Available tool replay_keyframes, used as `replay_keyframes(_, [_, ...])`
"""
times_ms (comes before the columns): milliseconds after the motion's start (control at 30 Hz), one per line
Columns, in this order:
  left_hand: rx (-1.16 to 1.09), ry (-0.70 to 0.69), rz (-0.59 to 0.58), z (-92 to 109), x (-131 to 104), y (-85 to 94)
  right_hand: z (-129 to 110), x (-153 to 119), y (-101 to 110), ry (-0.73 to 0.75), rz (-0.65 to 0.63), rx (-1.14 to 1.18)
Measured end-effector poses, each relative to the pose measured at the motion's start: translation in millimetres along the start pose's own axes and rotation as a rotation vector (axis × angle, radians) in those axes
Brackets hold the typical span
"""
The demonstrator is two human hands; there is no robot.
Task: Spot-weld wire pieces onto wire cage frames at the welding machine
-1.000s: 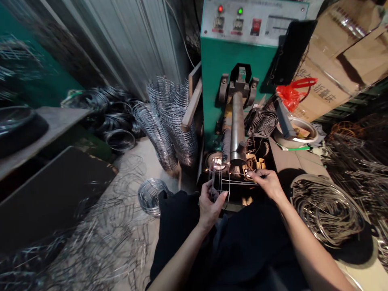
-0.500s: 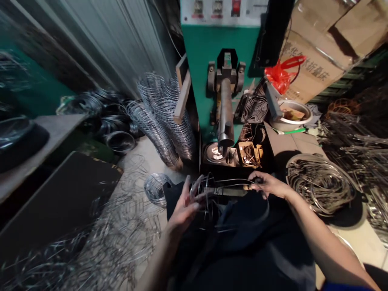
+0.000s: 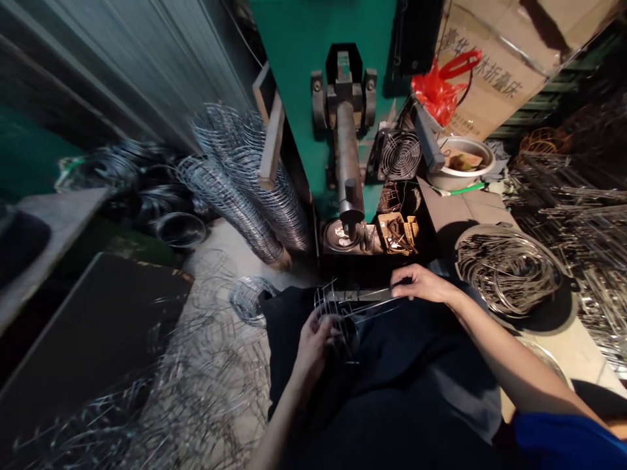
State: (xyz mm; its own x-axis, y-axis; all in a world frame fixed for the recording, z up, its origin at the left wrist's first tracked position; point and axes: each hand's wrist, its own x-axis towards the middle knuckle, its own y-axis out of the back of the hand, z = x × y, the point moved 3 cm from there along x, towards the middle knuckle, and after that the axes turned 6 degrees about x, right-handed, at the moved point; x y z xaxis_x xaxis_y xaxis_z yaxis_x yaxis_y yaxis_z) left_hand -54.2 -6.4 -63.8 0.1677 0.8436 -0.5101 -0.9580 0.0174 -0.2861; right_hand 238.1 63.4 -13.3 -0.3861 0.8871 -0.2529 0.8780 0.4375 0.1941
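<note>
Over my dark-clothed lap, my left hand is closed around the near side of a small wire frame, made of thin bent metal wires with a rounded outline. My right hand is to the right and a little higher, thumb and fingers pinched on the ends of thin wires that run across from the frame. The wire ends inside the pinch are hidden. Just beyond the hands, the round metal arm of a green machine points toward me, touched by neither hand.
Tall stacks of wire rings stand left of the machine. Loose wire pieces cover the floor at left. On the right are a round basin of bent wires, a white bowl and a red plastic bag. A tray with a small yellow box lies under the arm.
My left hand has gone from spread fingers to a closed grip on the wire frame, moving slightly right. My right hand has shifted slightly left and up. The view has tilted down.
</note>
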Motion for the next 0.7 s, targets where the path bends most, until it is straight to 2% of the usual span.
replay_keyframes(133, [-0.026,-0.105,-0.199,33,14,-29.4,-7,13,12,-0.013,0.226,0.063])
replay_keyframes(267, [0.0,-0.247,-0.171,54,25,-53.2,-6,29,26,0.075,0.388,0.042])
replay_keyframes(433, [0.024,-0.327,-0.119,70,42,-63.7,-16,45,36,0.133,0.445,0.006])
replay_keyframes(700, [0.064,-0.338,-0.087,67,57,-61.9,-25,61,45,0.106,0.431,-0.036])
